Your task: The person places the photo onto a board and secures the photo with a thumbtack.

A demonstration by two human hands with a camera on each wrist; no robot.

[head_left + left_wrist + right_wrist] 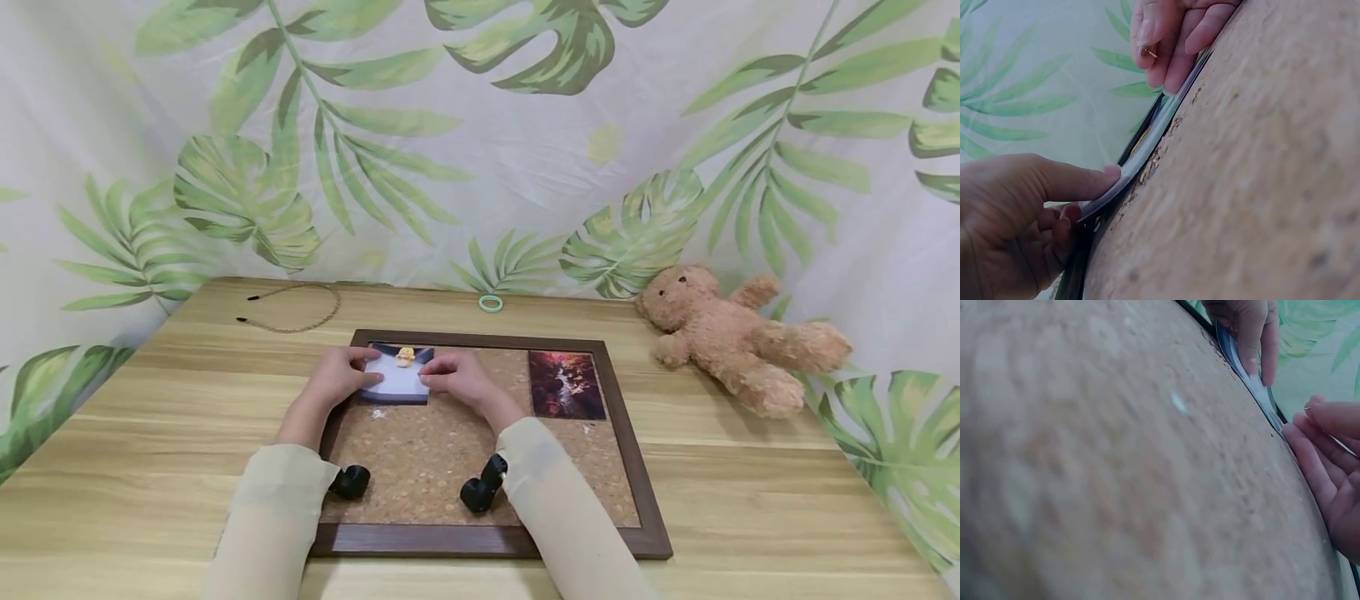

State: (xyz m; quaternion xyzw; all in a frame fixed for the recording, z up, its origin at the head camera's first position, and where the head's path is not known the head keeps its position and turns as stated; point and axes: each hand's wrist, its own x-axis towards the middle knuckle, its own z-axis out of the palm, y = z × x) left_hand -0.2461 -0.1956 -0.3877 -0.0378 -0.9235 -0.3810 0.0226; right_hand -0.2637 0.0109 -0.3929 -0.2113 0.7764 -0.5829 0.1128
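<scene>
A picture card (397, 385) with a small yellow figure on a pale ground lies at the upper left of a dark-framed cork board (431, 454). My left hand (330, 382) pinches the card's left edge, its thumb on top. Between thumb and index finger, my right hand (468, 385) holds a small brass-coloured thumbtack (1148, 52), its point showing in the left wrist view. Other fingers of that hand touch the card's right edge. In the left wrist view the card looks slightly bent along the board.
A dark reddish picture card (566, 385) is on the board's upper right. Beyond the board are a green ring (491, 304) and a braided cord (311, 327) with black ends. A teddy bear (723, 329) lies at the right, near the leaf-patterned cloth (525, 167).
</scene>
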